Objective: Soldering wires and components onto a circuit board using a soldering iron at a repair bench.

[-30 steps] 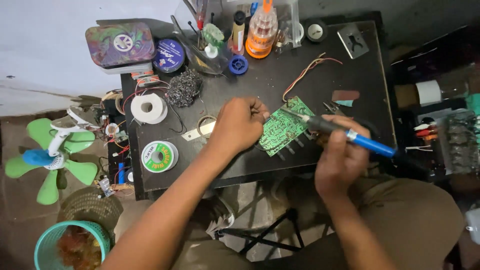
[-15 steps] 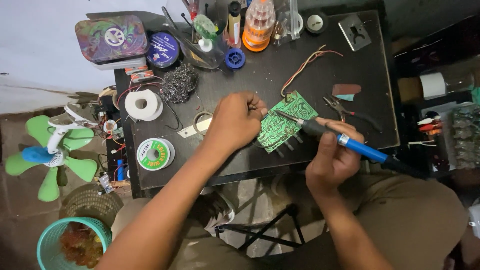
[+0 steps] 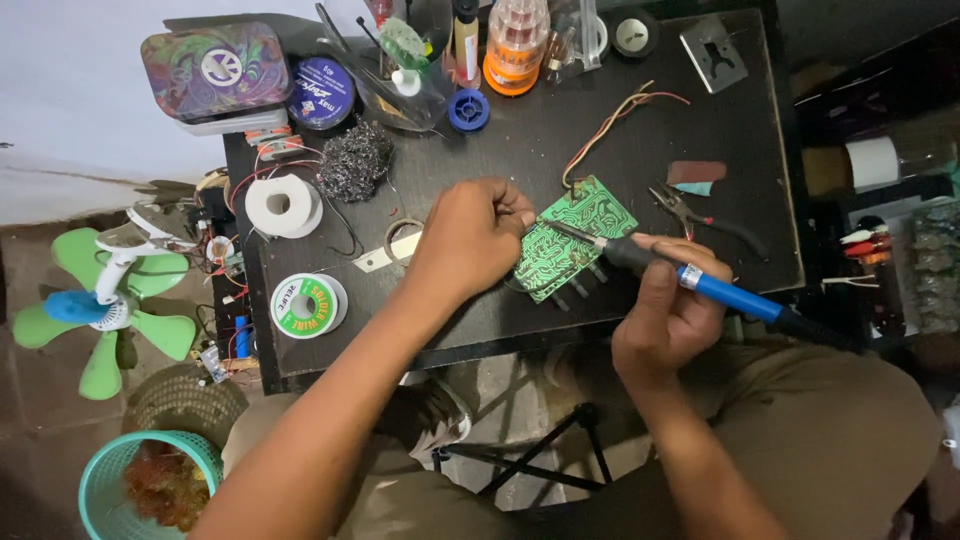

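Your soldering iron (image 3: 690, 280) tip has advanced onto the circuit board (image 3: 572, 240); right hand (image 3: 668, 320) grips it, left hand (image 3: 470, 240) pinches the board edge.

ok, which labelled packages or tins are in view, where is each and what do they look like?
Tin box: far left table corner, rounded rectangle, swirly purple-green lid with white round emblem.
Round tin: beside the tin box, dark blue lid, light print.
Solder spool: near left edge, left of the left hand, white with green ring label.

A small black table (image 3: 620, 130) carries a green circuit board (image 3: 575, 235), pliers (image 3: 700, 215), solder spool (image 3: 308, 305), steel wool (image 3: 357, 160) and white tape roll (image 3: 283, 205).
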